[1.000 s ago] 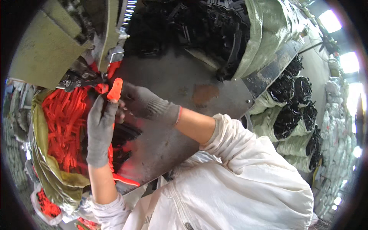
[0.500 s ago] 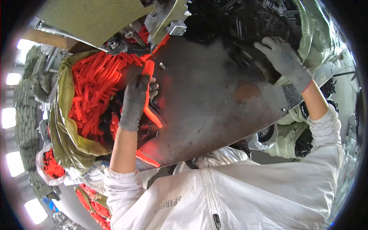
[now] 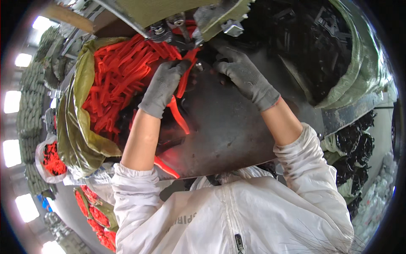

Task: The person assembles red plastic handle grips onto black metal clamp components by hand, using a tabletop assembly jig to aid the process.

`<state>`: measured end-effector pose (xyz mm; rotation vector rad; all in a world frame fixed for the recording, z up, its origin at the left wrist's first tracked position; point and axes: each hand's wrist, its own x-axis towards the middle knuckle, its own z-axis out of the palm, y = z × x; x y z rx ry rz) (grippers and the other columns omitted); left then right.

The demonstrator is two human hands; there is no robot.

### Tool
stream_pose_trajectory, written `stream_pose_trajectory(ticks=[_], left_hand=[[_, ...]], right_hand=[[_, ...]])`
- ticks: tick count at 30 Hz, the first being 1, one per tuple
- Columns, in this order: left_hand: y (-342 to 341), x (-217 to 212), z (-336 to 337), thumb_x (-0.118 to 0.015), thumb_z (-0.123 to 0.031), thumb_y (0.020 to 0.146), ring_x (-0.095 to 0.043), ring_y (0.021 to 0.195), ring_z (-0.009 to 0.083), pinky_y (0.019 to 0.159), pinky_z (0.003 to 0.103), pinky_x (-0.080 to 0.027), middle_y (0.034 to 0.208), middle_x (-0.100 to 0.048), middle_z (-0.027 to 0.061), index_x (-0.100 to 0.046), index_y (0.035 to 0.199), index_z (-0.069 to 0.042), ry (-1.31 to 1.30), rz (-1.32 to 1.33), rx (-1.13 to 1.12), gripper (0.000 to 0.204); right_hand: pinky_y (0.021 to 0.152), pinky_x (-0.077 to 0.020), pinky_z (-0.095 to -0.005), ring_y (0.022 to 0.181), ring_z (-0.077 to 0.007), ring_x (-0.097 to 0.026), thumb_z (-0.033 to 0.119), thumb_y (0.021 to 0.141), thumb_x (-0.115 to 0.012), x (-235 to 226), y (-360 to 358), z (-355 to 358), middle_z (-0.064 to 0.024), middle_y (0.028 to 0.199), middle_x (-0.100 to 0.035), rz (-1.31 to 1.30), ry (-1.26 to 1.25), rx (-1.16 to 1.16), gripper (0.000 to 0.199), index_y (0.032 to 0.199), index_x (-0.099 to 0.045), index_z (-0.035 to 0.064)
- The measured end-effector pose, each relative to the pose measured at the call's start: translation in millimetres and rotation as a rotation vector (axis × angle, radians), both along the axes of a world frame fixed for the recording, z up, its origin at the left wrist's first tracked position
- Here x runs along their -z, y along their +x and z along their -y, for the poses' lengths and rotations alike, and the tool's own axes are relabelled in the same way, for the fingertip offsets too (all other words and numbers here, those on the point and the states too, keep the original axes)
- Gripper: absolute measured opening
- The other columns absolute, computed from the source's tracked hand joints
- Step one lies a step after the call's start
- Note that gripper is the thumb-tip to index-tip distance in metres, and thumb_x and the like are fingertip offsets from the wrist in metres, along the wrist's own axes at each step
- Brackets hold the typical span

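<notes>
My left hand (image 3: 163, 86), in a grey glove, is closed on a long red plastic strip (image 3: 185, 82) that looks like a handle sleeve. The strip's upper end reaches the metal clamp area (image 3: 198, 40) of the machine. My right hand (image 3: 247, 78), also gloved, is beside the clamp, its fingers bent in around something dark that I cannot make out. Below my left hand, a curved red piece (image 3: 179, 116) lies over the table. Another red piece (image 3: 167, 167) is near the table's front edge.
An olive sack (image 3: 69, 139) heaped with red strips (image 3: 122, 72) stands at left. At right, a pale green sack (image 3: 366, 63) holds black parts (image 3: 327, 29). An olive metal plate (image 3: 160, 10) overhangs the dark metal table (image 3: 220, 135). Filled bags (image 3: 53, 158) stand beyond.
My right hand has moved left from the black parts to the clamp. My left hand has shifted slightly right, and the red strip's top is now near the clamp. The view has shifted slightly.
</notes>
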<state>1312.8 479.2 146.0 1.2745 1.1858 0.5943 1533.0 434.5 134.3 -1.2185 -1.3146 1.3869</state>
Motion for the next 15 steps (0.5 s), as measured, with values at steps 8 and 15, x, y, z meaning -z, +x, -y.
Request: stream_pose_trajectory(ticks=[8,15], left_hand=[[-47,12,-30,-0.061,-0.015,0.098,-0.074,0.083,0.0278,0.076,0.038,-0.060,0.096,-0.075,0.0155,-0.070,0.110,-0.002,0.754,-0.741,0.268,0.020],[-187,42,-71,-0.057,-0.019,0.094,-0.071,0.106,0.0375,0.087,0.050,-0.058,0.110,-0.074,0.0199,-0.068,0.113,-0.009,0.812,-1.646,0.130,0.024]], right_hand=[[0.052,-0.0444,-0.0258,0.063,-0.0090,-0.056,0.011,0.093,-0.061,24,-6,-12,-0.0040,0.086,-0.062,0.054,-0.158,-0.012,0.061,0.152,-0.046,0.0047],[0.051,-0.0442,-0.0264,0.063,-0.0096,-0.057,0.011,0.092,-0.062,28,-14,-12,-0.0065,0.088,-0.063,-0.010,-0.228,-0.033,0.063,0.153,-0.045,0.0020]])
